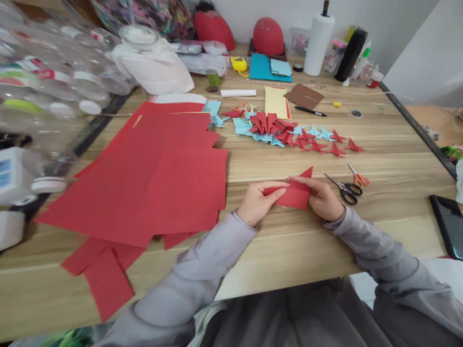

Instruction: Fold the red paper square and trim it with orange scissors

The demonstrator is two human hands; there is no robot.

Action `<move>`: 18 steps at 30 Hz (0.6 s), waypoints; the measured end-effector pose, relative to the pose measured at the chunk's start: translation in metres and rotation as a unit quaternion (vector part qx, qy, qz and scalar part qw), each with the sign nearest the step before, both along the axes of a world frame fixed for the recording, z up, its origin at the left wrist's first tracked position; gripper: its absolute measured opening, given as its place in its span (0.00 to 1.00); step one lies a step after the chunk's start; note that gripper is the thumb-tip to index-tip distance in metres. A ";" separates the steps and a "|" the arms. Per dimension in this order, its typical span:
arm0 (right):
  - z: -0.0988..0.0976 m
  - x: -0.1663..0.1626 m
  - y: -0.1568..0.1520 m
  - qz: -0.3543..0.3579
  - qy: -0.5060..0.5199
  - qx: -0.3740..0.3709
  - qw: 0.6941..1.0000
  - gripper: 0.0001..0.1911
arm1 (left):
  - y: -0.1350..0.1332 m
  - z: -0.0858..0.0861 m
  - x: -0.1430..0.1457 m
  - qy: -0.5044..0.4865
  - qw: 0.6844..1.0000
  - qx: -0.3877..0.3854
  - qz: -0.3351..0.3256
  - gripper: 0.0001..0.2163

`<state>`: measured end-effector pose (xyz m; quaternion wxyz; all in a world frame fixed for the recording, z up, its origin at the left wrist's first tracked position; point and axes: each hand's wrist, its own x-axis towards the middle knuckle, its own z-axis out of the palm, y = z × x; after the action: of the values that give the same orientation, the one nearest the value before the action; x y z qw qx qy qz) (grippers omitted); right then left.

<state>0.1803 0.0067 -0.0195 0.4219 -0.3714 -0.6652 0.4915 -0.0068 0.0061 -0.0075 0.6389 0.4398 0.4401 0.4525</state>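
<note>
Left hand (256,200) pinches part-folded red paper (294,197), right hand (323,197) curls round its edge; folded shapes (266,124) done beyond hands, flat sheets (152,183) wait leftward

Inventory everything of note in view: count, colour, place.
Folded paper: one, red, front centre
Paper sheets: several, red, left
Paper figures: many, red and light blue, centre
Scissors: two, black and orange, right
Pen: one, black, behind figures
Tape measure: one, yellow, back
Domed objects: two, red, back
Tall roll: one, white, back
Bottles: many, clear, left
Flat device: one, black, right
Table: one, wood-brown, beneath
Sleeves: two, grey, front
Left grip: one, bare, paper's left
Right grip: one, bare, paper's right
</note>
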 end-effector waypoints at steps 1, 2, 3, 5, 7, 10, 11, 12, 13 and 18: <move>-0.001 0.000 0.000 0.001 0.005 -0.001 1.000 0.32 | 0.000 0.000 0.000 -0.001 1.000 0.001 0.000 0.14; -0.001 0.000 -0.001 0.002 0.008 -0.001 1.000 0.33 | 0.000 0.001 0.001 -0.002 1.000 0.001 0.001 0.14; -0.002 0.000 -0.001 0.001 0.009 -0.001 1.000 0.33 | -0.001 0.001 0.001 -0.001 1.000 0.001 0.002 0.14; -0.003 0.001 0.000 -0.013 0.007 0.001 1.000 0.33 | -0.001 0.002 0.000 0.003 1.000 -0.001 0.007 0.13; -0.005 0.004 0.003 -0.046 0.003 0.003 0.999 0.32 | -0.001 0.003 -0.001 0.007 1.000 -0.002 0.015 0.12; -0.008 0.011 0.011 -0.102 0.010 0.008 0.995 0.30 | 0.001 0.003 -0.004 -0.013 0.999 -0.006 0.038 0.11; -0.009 0.013 0.013 -0.115 0.007 0.015 0.993 0.29 | 0.002 0.004 -0.005 -0.028 0.998 -0.016 0.047 0.12; -0.009 0.015 0.015 -0.127 -0.002 0.029 0.991 0.29 | 0.003 0.004 -0.006 -0.044 0.997 -0.032 0.055 0.12; -0.008 0.016 0.015 -0.136 -0.016 0.046 0.989 0.30 | 0.004 0.005 -0.007 -0.061 0.995 -0.053 0.061 0.12; 0.003 0.007 0.004 -0.122 -0.159 0.239 0.950 0.26 | 0.006 0.008 -0.007 -0.096 0.986 -0.117 0.063 0.13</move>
<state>0.1877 0.0108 -0.0167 0.4435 -0.4117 -0.7713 0.1975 -0.0138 0.0126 0.0010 0.6957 0.2875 0.4533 0.4774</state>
